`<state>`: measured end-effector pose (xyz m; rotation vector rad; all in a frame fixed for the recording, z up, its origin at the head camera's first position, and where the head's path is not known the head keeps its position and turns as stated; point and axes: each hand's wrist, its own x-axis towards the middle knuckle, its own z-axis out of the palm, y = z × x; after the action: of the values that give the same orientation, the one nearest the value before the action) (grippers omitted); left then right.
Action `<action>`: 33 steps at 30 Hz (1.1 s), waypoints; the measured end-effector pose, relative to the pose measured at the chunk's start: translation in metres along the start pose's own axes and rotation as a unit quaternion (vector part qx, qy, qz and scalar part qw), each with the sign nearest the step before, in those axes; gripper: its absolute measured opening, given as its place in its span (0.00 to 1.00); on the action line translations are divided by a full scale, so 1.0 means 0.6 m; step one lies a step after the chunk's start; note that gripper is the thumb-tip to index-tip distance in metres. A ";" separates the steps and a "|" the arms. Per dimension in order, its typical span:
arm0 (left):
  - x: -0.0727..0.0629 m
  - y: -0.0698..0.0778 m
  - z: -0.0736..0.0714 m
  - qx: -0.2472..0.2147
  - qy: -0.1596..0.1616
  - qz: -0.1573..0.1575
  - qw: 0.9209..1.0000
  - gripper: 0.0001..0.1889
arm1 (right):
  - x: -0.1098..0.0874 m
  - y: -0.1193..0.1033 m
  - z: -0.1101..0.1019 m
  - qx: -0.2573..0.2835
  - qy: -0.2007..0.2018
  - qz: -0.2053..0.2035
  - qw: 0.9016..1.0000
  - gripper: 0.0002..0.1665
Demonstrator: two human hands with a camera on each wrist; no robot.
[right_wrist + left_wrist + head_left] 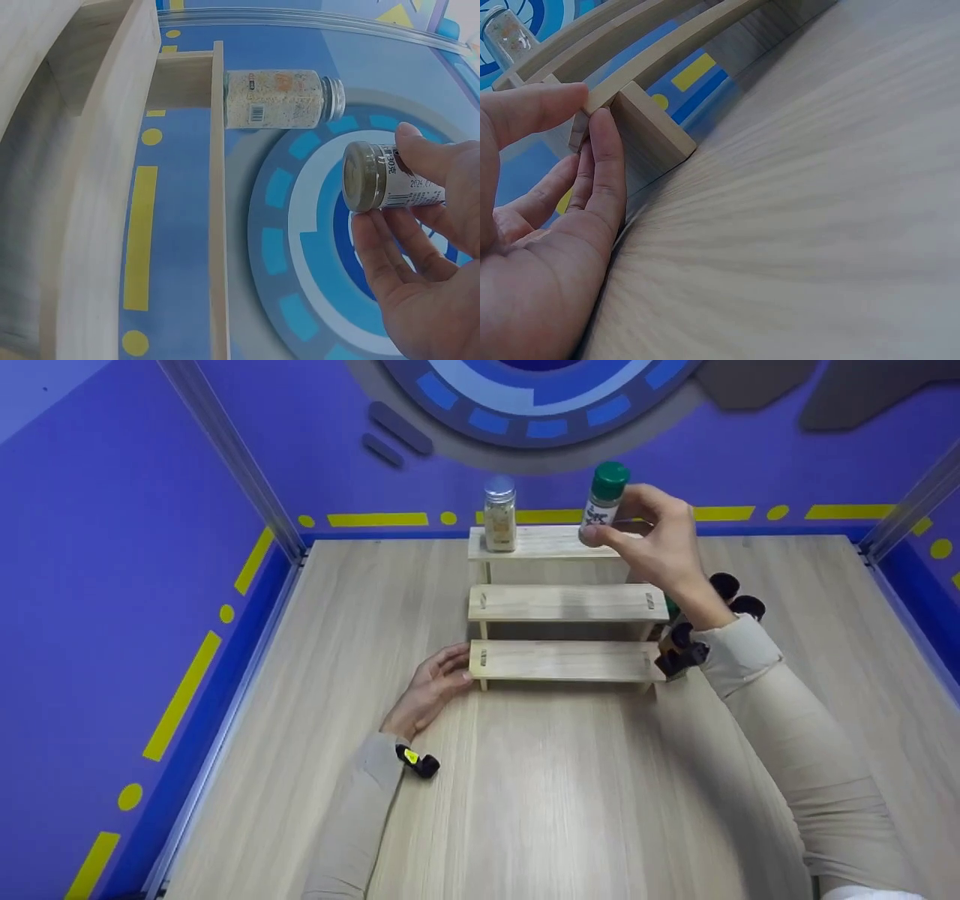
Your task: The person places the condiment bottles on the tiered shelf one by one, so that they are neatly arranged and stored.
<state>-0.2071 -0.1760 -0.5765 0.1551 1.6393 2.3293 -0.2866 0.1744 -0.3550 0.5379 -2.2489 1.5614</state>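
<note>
A three-step wooden spice rack (568, 604) stands on the table. My left hand (431, 690) is at the left end of its lowest step, and in the left wrist view the thumb and a finger (606, 161) pinch the corner of the board. My right hand (664, 540) holds a green-capped spice jar (600, 506) between thumb and fingers, above the right part of the top step. In the right wrist view the jar's base (365, 177) is apart from the board. At the top step's left end stands a silver-capped glass spice jar (500, 519) with pale contents.
Several dark-capped jars (724, 585) stand on the table right of the rack, partly hidden by my right forearm. Behind the rack rises a blue-purple printed wall (315, 457). A metal frame post (232, 457) runs up the back left corner.
</note>
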 end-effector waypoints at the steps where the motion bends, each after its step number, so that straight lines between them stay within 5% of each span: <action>1: 0.000 0.000 0.000 0.000 0.000 0.000 1.000 0.35 | 0.004 -0.001 0.003 -0.001 -0.001 -0.001 1.000 0.25; 22: -0.002 0.002 -0.002 0.008 -0.003 0.005 1.000 0.35 | 0.051 0.012 0.053 -0.010 0.002 -0.001 1.000 0.23; 33: -0.001 0.002 -0.002 0.006 -0.005 0.001 1.000 0.36 | 0.059 0.029 0.083 -0.016 -0.007 0.033 0.999 0.24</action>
<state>-0.2069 -0.1777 -0.5757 0.1711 1.6500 2.3177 -0.3290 0.1294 -0.3683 0.4717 -2.3197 1.5540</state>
